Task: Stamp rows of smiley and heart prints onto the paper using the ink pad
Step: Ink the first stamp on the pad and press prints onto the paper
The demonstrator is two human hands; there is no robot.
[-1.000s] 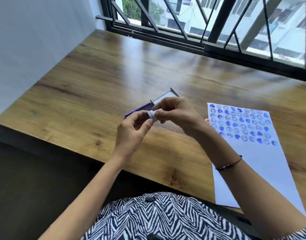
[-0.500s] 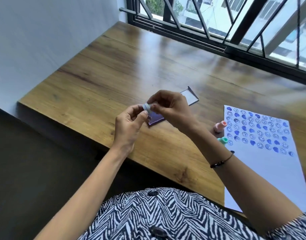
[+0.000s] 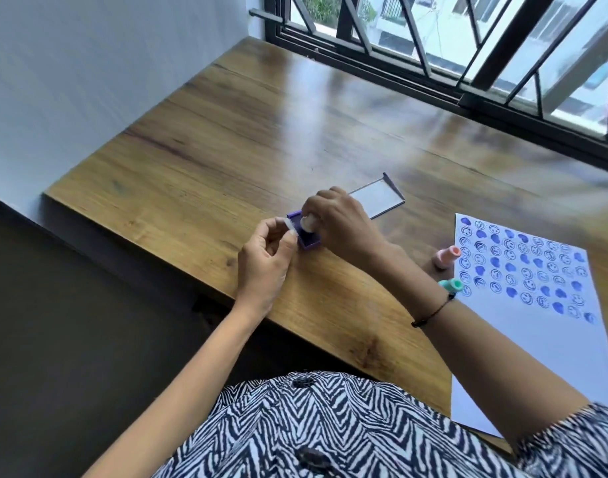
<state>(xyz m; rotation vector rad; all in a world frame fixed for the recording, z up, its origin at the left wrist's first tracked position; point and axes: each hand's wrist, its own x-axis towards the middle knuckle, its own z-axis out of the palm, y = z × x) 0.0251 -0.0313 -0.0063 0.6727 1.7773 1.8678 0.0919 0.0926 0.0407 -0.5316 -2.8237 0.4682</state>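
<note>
right hand (image 3: 343,224) pinches a small pale stamp (image 3: 308,223) by its sides, fingers curled together round it, its lower end down on the purple ink pad (image 3: 306,240). left hand (image 3: 265,262) sits just left of the pad, thumb and forefinger pinching a small whitish cap (image 3: 290,225), other fingers loosely curled. pad's clear lid (image 3: 378,201) lies open flat behind the right hand. paper (image 3: 536,343) lies well right of the pad on the wooden table (image 3: 226,139), top part filled with rows of blue smiley and heart prints (image 3: 523,270), lower part blank. pink stamp (image 3: 446,257) and teal stamp (image 3: 451,285) lie just beside the paper's left edge, teal one touching it. black bracelet (image 3: 433,312) on right wrist. zebra-pattern top (image 3: 330,426) at bottom. window bars (image 3: 468,46) at the far edge. no readable writing or brand anywhere.
</note>
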